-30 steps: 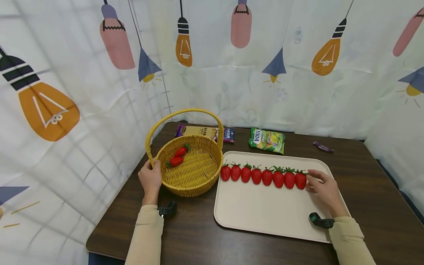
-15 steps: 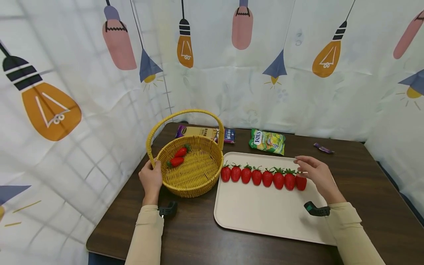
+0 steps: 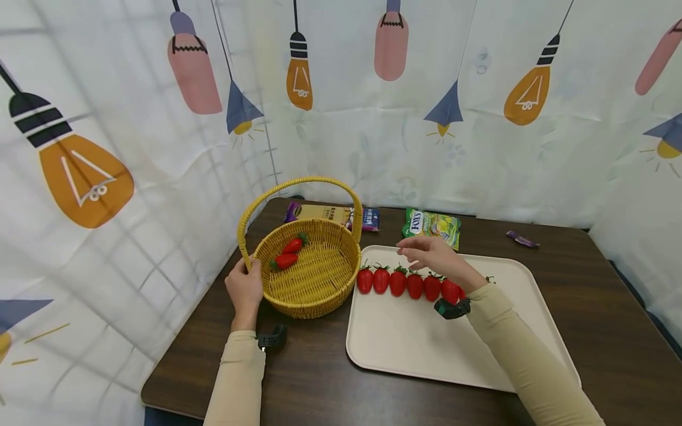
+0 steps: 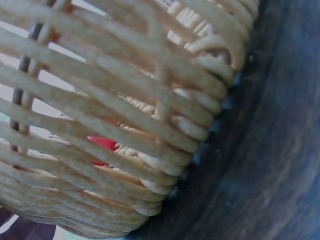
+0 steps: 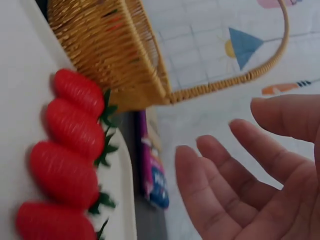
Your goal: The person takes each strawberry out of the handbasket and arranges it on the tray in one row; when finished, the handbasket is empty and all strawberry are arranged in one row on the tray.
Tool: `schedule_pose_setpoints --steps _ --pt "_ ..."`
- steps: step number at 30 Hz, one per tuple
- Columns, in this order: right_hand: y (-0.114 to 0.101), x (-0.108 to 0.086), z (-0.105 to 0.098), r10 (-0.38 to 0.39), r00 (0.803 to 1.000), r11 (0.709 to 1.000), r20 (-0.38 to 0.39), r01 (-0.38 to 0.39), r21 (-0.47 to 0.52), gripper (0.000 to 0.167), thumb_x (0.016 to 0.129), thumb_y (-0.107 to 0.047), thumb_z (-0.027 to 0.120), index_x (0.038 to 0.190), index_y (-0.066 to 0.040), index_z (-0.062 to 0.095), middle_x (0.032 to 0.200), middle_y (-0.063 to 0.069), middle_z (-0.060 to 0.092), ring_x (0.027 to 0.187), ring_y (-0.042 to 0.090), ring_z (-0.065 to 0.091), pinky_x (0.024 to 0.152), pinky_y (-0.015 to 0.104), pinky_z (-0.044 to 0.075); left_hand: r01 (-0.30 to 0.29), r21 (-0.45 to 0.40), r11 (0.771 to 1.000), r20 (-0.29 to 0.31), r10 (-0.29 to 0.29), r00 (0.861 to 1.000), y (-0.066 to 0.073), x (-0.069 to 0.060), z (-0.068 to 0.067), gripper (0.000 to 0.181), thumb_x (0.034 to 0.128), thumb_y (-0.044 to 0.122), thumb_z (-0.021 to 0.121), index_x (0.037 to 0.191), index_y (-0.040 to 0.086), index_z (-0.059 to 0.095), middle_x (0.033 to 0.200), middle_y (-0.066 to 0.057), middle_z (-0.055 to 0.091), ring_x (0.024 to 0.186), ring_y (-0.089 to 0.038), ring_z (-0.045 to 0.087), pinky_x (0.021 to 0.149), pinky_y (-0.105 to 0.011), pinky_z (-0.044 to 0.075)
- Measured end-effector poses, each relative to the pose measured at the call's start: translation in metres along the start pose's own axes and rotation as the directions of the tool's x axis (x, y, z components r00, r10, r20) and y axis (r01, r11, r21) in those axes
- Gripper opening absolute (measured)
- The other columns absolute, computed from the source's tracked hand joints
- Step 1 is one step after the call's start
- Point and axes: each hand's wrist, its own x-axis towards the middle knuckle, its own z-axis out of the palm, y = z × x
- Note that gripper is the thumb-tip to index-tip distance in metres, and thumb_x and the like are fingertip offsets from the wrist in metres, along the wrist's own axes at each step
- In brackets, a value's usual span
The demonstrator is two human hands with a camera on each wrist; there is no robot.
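Observation:
A yellow woven basket (image 3: 311,310) with a tall arched handle stands on the table, two strawberries (image 3: 285,261) lying inside it. My left hand (image 3: 246,293) grips the basket's left rim at the foot of the handle; in the left wrist view only the basket's woven wall (image 4: 100,95) fills the picture, the hand out of sight. Over the tray (image 3: 415,349), my right hand (image 3: 439,259) hovers above a row of several strawberries (image 3: 397,283). Its fingers are loosely bent, and the right wrist view shows nothing between them. The forearm hides the right end of the row.
Behind the basket lies a purple and gold snack packet (image 3: 325,212). A green candy bag (image 3: 434,226) sits beyond the tray's far edge. One small purple wrapped candy (image 3: 522,239) rests at the back right of the brown table (image 3: 314,367). A printed curtain hangs behind.
My right hand has left the strawberry at the row's right end, risen and swung left over the row, holding nothing. The left hand stays on the basket rim.

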Motion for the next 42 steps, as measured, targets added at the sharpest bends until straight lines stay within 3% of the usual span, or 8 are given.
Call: schedule_pose_setpoints --steps 7,13,18,21,24,30,42 --pt "-0.031 0.032 0.03 -0.038 0.987 0.998 0.158 0.046 -0.044 0.035 0.099 -0.028 0.057 0.129 -0.008 0.06 0.13 0.013 0.059 0.112 0.028 0.059 0.094 0.051 0.048 -0.003 -0.001 1.0 -0.012 0.003 1.0 -0.001 0.001 0.0 0.029 0.0971 0.025 0.055 0.111 0.007 0.073 0.083 -0.016 0.066 0.053 -0.012 0.043 0.053 -0.025 0.037" --pt "-0.047 0.058 0.059 -0.052 0.973 0.999 0.225 0.05 0.011 0.035 0.099 -0.026 0.058 0.13 -0.008 0.06 0.136 0.014 0.055 0.122 0.032 0.054 0.095 0.05 0.048 -0.016 0.017 1.0 -0.011 0.016 1.0 -0.002 0.001 0.001 0.028 0.097 0.025 0.055 0.107 0.007 0.074 0.077 -0.014 0.064 0.051 -0.012 0.042 0.051 -0.026 0.037" --pt "-0.052 0.079 0.085 -0.029 0.963 0.998 0.267 0.014 0.061 0.037 0.098 -0.028 0.059 0.129 -0.009 0.061 0.133 0.007 0.058 0.123 0.028 0.054 0.098 0.052 0.044 -0.023 0.026 0.999 -0.012 0.023 1.0 -0.002 0.002 0.002 0.028 0.0969 0.025 0.055 0.107 0.006 0.073 0.077 -0.016 0.065 0.052 -0.015 0.044 0.051 -0.026 0.037" --pt "-0.054 0.092 0.101 -0.024 0.953 0.994 0.301 -0.009 0.107 0.038 0.098 -0.027 0.059 0.13 -0.007 0.06 0.134 0.009 0.056 0.128 0.031 0.05 0.099 0.052 0.043 -0.019 0.03 0.999 -0.011 0.02 1.0 -0.003 0.002 0.002 0.029 0.0969 0.026 0.055 0.108 0.007 0.073 0.079 -0.015 0.066 0.054 -0.015 0.044 0.052 -0.026 0.037" --pt "-0.057 0.101 0.114 -0.022 0.948 0.988 0.318 -0.027 0.149 0.038 0.098 -0.026 0.059 0.13 -0.005 0.06 0.133 0.012 0.057 0.13 0.037 0.047 0.099 0.053 0.043 -0.021 0.026 0.999 -0.006 0.021 1.0 -0.003 0.002 0.002 0.029 0.0971 0.026 0.055 0.109 0.007 0.073 0.08 -0.015 0.066 0.052 -0.014 0.044 0.051 -0.026 0.038" --pt "-0.063 0.115 0.131 -0.011 0.947 0.991 0.32 -0.032 0.13 0.039 0.099 -0.029 0.057 0.131 -0.006 0.06 0.126 0.008 0.061 0.127 0.038 0.05 0.098 0.052 0.045 -0.023 -0.001 1.0 -0.015 0.023 1.0 -0.002 0.003 0.003 0.028 0.0968 0.027 0.056 0.106 0.008 0.074 0.072 -0.01 0.061 0.05 -0.015 0.042 0.049 -0.027 0.036" --pt "-0.065 0.134 0.143 0.024 0.955 0.994 0.295 -0.053 0.091 0.041 0.1 -0.028 0.055 0.133 -0.004 0.058 0.123 0.011 0.063 0.12 0.039 0.053 0.094 0.049 0.048 -0.02 -0.005 1.0 -0.028 0.02 0.999 -0.002 0.001 0.003 0.026 0.0971 0.028 0.056 0.096 0.009 0.072 0.061 -0.005 0.049 0.049 -0.019 0.038 0.048 -0.028 0.033"
